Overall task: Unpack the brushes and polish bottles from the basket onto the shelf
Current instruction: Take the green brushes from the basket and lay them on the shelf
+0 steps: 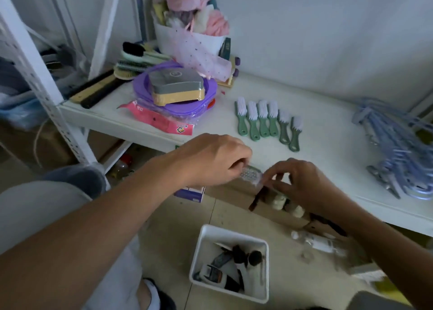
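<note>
My left hand (210, 160) and right hand (302, 183) meet over the front edge of the shelf (328, 150), with a small wrapped brush (250, 175) held between them. Left fingers (236, 167) are curled and pinch one end of it. Right fingers (271, 176) pinch the other end, at the clear wrapper (exact contact is blurry). The brush sits level in the air, bridging the two sets of fingertips, not touching the shelf.

Six green brushes (264, 122) lie in a row on the shelf, handles toward me, well beyond my hands. The white basket (203, 251) is on the floor below my hands and holds bottles (215, 272) and dark items I can't tell apart.

A purple basin (175, 106) is on the shelf's left side and blue hangers (398, 150) are on its right.
</note>
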The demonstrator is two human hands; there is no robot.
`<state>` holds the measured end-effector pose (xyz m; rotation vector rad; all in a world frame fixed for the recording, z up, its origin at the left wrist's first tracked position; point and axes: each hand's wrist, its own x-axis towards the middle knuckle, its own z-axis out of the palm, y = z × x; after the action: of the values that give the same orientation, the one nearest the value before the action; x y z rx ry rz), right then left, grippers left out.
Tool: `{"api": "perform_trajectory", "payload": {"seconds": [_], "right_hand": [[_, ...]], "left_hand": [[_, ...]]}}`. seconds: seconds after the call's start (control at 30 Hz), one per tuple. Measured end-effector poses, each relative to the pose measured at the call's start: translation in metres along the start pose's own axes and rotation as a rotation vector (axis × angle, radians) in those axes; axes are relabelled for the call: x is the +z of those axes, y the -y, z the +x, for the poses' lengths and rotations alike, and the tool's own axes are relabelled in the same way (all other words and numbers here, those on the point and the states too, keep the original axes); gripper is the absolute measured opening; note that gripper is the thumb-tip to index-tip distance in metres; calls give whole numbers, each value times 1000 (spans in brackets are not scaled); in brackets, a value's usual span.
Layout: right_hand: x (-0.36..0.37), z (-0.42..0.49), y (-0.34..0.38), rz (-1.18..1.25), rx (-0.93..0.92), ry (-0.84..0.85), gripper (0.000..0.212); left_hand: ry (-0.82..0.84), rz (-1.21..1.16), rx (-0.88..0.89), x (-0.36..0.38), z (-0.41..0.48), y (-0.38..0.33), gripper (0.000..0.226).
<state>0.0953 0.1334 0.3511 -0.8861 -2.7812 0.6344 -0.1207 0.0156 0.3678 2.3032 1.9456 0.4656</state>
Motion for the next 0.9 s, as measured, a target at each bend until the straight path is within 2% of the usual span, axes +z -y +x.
{"api": "perform_trajectory", "payload": {"seconds": [0.1, 0.27, 0.33, 0.43, 0.57, 0.63, 0.73, 0.9], "right_hand": [[-23, 15, -19, -31, 14, -124, 20], [-1, 51, -51, -25, 50, -167, 37], [8, 61, -55, -21, 67, -167, 34], [9, 69, -54, -63, -1, -191, 24], [8, 64, -34, -71, -151, -315, 21], [15, 55, -19, -55, -233, -316, 20], [44, 41, -4, -93, -250, -121, 19], [124, 30, -21, -362, -105, 437, 25]], "left_hand": [[-62, -17, 0, -4, -1, 1, 11], [31, 36, -13, 8, 1, 9, 11], [60, 47, -19, 12, 3, 13, 11], [68, 76, -31, 16, 7, 19, 10], [113, 115, -43, 21, 11, 20, 10], [105, 123, -36, 25, 13, 17, 9], [84, 118, -40, 29, 15, 12, 9], [147, 134, -42, 41, 4, 12, 10]]}}
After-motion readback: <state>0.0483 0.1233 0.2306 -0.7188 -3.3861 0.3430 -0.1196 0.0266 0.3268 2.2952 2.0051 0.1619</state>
